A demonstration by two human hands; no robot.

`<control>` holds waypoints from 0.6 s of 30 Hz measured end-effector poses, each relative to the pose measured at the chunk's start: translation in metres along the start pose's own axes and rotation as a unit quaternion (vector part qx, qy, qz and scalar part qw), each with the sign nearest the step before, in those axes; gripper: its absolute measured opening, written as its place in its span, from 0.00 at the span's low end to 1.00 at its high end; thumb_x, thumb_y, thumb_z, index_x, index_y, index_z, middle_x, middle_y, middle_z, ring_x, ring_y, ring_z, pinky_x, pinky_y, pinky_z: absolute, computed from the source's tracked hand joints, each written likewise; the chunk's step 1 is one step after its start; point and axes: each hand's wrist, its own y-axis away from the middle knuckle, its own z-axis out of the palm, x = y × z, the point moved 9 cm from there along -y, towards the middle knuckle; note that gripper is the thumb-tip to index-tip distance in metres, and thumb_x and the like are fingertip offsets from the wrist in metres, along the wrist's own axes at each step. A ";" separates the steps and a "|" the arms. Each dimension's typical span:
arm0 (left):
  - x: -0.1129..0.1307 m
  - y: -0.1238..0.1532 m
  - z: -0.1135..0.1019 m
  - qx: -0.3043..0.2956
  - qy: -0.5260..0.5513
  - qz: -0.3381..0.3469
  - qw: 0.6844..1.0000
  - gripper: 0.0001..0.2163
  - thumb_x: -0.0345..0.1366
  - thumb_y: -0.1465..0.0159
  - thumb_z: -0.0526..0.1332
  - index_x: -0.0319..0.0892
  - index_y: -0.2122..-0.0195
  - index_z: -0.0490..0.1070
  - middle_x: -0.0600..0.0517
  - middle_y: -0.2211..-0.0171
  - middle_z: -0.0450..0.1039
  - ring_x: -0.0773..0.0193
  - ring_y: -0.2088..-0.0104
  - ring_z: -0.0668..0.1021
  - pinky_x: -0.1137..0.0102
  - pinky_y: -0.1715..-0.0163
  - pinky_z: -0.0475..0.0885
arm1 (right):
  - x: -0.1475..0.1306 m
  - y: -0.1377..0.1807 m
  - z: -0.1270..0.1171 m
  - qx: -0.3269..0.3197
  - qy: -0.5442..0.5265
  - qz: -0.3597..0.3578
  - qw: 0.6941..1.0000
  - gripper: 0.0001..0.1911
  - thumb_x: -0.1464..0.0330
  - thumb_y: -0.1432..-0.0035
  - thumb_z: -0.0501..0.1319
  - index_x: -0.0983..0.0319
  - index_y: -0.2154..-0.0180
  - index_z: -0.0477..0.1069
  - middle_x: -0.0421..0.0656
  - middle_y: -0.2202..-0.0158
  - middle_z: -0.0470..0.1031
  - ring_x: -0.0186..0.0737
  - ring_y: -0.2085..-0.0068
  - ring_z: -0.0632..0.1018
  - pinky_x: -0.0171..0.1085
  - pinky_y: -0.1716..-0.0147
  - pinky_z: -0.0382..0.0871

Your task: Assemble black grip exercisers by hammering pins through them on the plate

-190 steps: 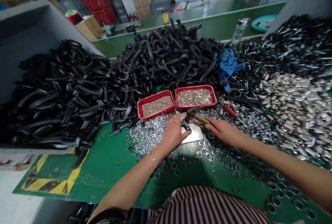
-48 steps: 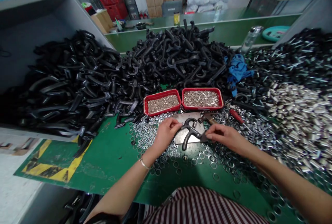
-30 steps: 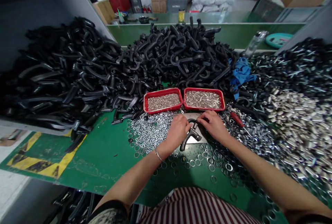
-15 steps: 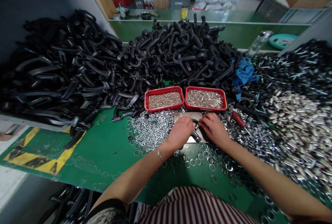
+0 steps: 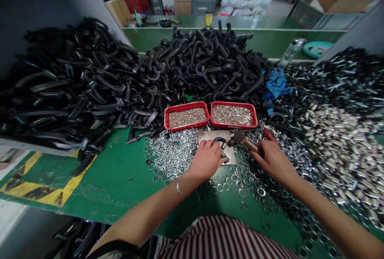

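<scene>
My left hand (image 5: 206, 158) is closed on a black hooked part with a shiny metal piece (image 5: 223, 145), pressing it against a square metal plate (image 5: 232, 160). The fingers cover much of that part. In my right hand (image 5: 274, 159) is a hammer (image 5: 249, 144), gripped by its wooden handle. Its dark head is over the plate's right side, close to the part; whether they touch I cannot tell. Small shiny rings (image 5: 171, 153) lie in a heap left of the plate.
Two red trays (image 5: 189, 126) of small metal pieces stand behind the plate. Piles of black curved parts (image 5: 207, 59) rise behind and left. Silvery cylinders (image 5: 339, 143) are heaped at right, near a blue cloth (image 5: 276, 83) and a red-handled tool (image 5: 269, 135). Loose rings are scattered in front.
My right hand has left the black part, moved right, and taken hold of the hammer. My left hand still holds the part on the plate. The view has shifted slightly.
</scene>
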 end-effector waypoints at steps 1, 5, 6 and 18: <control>0.002 0.006 -0.001 -0.003 -0.001 -0.008 1.000 0.19 0.47 0.30 0.55 0.37 0.47 0.71 0.41 0.45 0.71 0.48 0.45 0.70 0.53 0.45 0.64 | -0.003 0.000 -0.006 0.005 -0.048 0.005 0.999 0.09 0.61 0.35 0.57 0.60 0.60 0.65 0.47 0.65 0.74 0.48 0.64 0.76 0.43 0.63 0.70; 0.005 0.021 0.005 -0.010 0.016 -0.045 0.999 0.20 0.36 0.29 0.53 0.39 0.37 0.64 0.42 0.36 0.65 0.47 0.36 0.64 0.48 0.38 0.59 | -0.025 -0.001 -0.021 0.021 -0.148 0.005 0.989 0.14 0.60 0.31 0.53 0.59 0.48 0.64 0.46 0.60 0.77 0.45 0.66 0.78 0.41 0.65 0.71; 0.005 0.021 0.008 -0.010 0.022 -0.051 0.998 0.20 0.32 0.29 0.52 0.39 0.37 0.64 0.42 0.37 0.65 0.47 0.36 0.64 0.47 0.38 0.59 | -0.032 -0.002 -0.022 0.024 -0.146 -0.007 0.989 0.15 0.61 0.31 0.53 0.58 0.47 0.65 0.48 0.58 0.77 0.46 0.64 0.79 0.42 0.64 0.71; -0.043 0.008 -0.016 0.043 0.339 -0.184 0.922 0.26 0.34 0.32 0.55 0.42 0.33 0.53 0.39 0.44 0.70 0.53 0.48 0.76 0.55 0.46 0.72 | 0.031 0.021 -0.008 -0.036 -0.115 0.052 0.991 0.20 0.55 0.31 0.49 0.59 0.60 0.74 0.48 0.64 0.78 0.49 0.64 0.79 0.46 0.61 0.72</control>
